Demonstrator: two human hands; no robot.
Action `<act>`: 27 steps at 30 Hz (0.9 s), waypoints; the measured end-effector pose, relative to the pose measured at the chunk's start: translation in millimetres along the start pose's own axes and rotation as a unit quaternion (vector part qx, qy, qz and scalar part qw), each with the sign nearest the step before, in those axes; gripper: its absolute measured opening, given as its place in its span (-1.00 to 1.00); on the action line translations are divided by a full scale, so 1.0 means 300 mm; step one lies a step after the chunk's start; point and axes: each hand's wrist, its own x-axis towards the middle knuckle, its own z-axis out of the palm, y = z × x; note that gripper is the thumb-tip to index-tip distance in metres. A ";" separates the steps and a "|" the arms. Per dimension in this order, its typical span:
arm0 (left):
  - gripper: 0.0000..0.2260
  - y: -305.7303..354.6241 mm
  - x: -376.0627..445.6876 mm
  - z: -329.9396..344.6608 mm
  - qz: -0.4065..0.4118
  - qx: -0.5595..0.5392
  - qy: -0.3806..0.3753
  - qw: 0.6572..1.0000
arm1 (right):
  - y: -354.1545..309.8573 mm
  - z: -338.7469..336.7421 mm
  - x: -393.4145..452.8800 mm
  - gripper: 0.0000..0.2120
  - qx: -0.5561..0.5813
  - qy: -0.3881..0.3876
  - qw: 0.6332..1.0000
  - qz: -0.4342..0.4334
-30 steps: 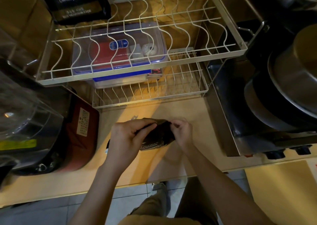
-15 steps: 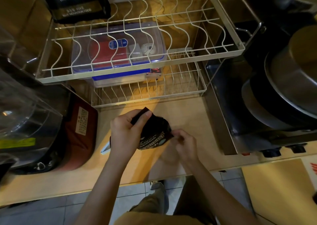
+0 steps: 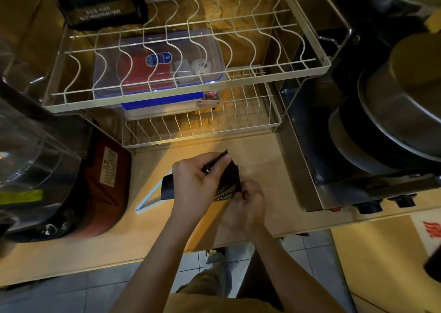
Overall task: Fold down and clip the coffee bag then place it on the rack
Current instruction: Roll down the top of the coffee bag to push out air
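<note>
A small black coffee bag (image 3: 226, 189) with gold print lies on the wooden counter (image 3: 262, 169), in front of the white wire rack (image 3: 191, 102). My left hand (image 3: 196, 185) covers most of the bag and pinches its thin dark top edge (image 3: 216, 161) between thumb and fingers. My right hand (image 3: 247, 205) pinches the bag's lower right corner. A long white sealing clip (image 3: 146, 199), spread open in a V, lies on the counter at the bag's left end, partly under it. How far the top is folded is hidden by my hands.
The rack's upper tier holds another black coffee bag (image 3: 102, 4) at its far left. A clear box with a blue lid (image 3: 162, 71) sits on the lower tier (image 3: 238, 124). A glass appliance (image 3: 31, 160) and red pouch (image 3: 105, 181) stand left. Stacked pots (image 3: 391, 112) stand right.
My left hand has turned the bag so its top edge points up and right. My right hand slid down to the lower corner. The white clip has come into view at the left.
</note>
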 end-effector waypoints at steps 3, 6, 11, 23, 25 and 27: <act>-0.90 -0.009 0.012 0.006 -0.014 0.008 -0.009 1.000 | 0.010 -0.025 0.016 -0.76 -0.028 -0.049 0.998 0.006; -0.88 0.001 0.023 0.013 -0.002 0.035 -0.032 0.999 | -0.013 -0.055 0.038 -0.80 -0.043 -0.078 0.996 0.016; -0.89 -0.002 0.038 0.012 -0.002 0.034 -0.039 0.999 | -0.122 -0.101 -0.023 -0.55 0.110 -0.017 0.993 -0.026; -0.78 -0.017 0.071 0.001 0.011 0.015 -0.053 0.998 | -0.107 -0.073 -0.021 -0.84 0.149 0.042 0.986 0.062; -0.76 -0.019 0.079 -0.001 0.006 0.012 -0.057 0.998 | -0.100 -0.075 -0.012 -0.83 0.146 0.043 0.986 0.069; -0.75 -0.017 0.085 0.000 0.005 0.012 -0.056 0.998 | -0.097 -0.072 -0.001 -0.83 0.134 0.040 0.988 0.068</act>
